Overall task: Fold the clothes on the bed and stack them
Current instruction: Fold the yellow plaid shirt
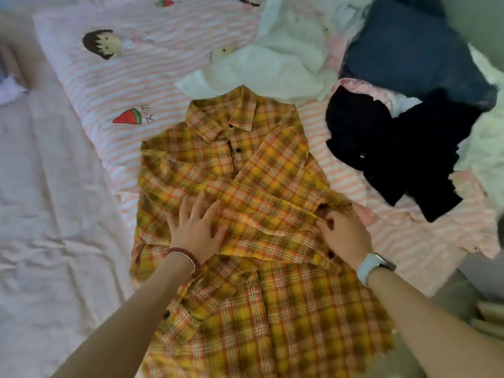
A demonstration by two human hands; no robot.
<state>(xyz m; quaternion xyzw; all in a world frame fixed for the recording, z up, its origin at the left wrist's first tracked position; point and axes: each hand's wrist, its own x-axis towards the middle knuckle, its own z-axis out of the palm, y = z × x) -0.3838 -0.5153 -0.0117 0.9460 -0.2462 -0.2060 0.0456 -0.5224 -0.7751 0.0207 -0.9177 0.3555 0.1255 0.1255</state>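
Observation:
A yellow and orange plaid shirt lies face up on the bed, collar away from me, with both sleeves folded across its chest. My left hand rests flat on the shirt's left side, fingers spread, a red bead bracelet on the wrist. My right hand pinches the cuff of the sleeve at the shirt's right edge; a watch is on that wrist. Unfolded clothes lie beyond: a white garment, a black garment and a dark blue one.
The bed has a pink striped cover with cartoon faces and watermelon prints, and a plain pink sheet at the left. More pale clothes pile at the far right. The bed's edge is at the lower right.

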